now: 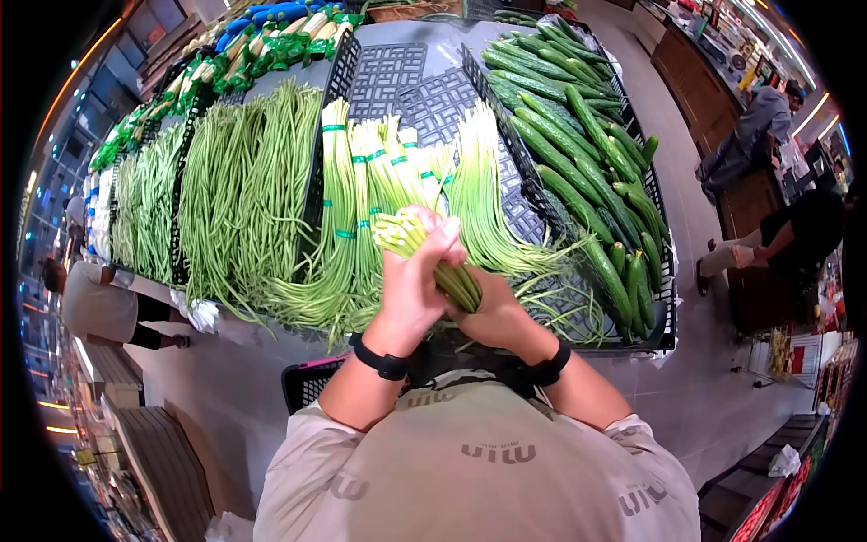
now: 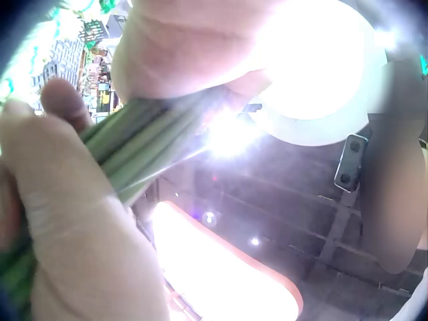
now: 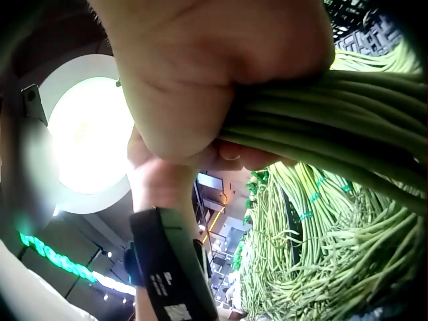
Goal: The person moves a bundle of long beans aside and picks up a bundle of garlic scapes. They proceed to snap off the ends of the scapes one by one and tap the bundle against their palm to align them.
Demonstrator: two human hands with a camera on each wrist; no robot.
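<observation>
- Fingers of the left hand (image 1: 415,282) curl round a bundle of green stems (image 1: 459,287), thumb across it near the pale cut ends.
- Right hand (image 1: 495,312) grips the same bundle lower down; the two hands are touching.
- Bundle and hands are in front of the chest, over the near edge of the display, where loose stem tips trail.
- Just beyond lie banded stems (image 1: 397,167), between a black divider (image 1: 340,68) on the left and a crate wall (image 1: 492,86) on the right; bare black grid (image 1: 388,77) shows behind them.
- Long beans (image 1: 248,181) fill the left, cucumbers (image 1: 587,172) the right.
- Open floor (image 1: 673,388) runs along the right.
- Shirt (image 1: 479,488) prints seem to read "min"; pale lettering on a black wrist device (image 3: 167,261) is too small to read.
</observation>
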